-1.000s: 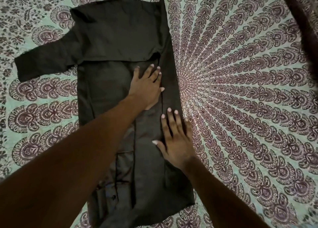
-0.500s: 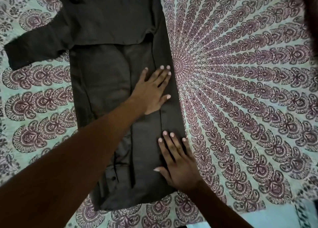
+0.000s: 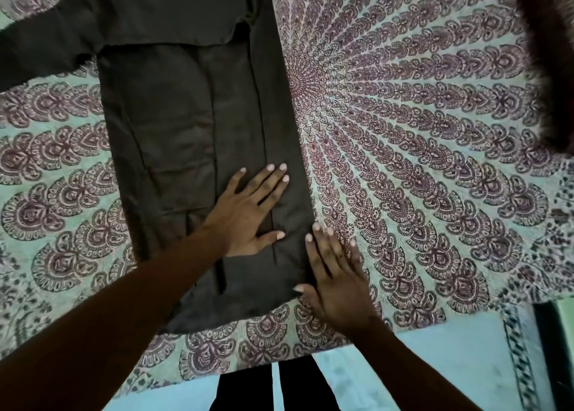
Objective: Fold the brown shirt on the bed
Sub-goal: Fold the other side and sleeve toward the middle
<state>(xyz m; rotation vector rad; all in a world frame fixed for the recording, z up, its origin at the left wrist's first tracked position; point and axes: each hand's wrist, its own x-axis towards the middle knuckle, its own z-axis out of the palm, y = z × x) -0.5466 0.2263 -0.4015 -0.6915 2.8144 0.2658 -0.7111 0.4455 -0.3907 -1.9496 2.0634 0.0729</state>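
Note:
The brown shirt (image 3: 174,125) lies flat on the bed (image 3: 403,131), its right side folded inward into a long panel and one sleeve stretching out to the upper left. My left hand (image 3: 248,212) presses flat on the folded panel near the hem, fingers straight. My right hand (image 3: 335,280) lies flat at the shirt's lower right edge, fingers straight, partly on the cloth and partly on the bedspread.
The bedspread has a purple and mint mandala print. Its near edge (image 3: 279,358) runs below the shirt's hem, with pale floor (image 3: 450,364) and my dark trouser legs beyond. A dark furry thing (image 3: 553,53) hangs at the upper right.
Both hands have slid down the folded panel toward the hem, staying flat. The view has tilted down, bringing the bed's edge and floor into sight.

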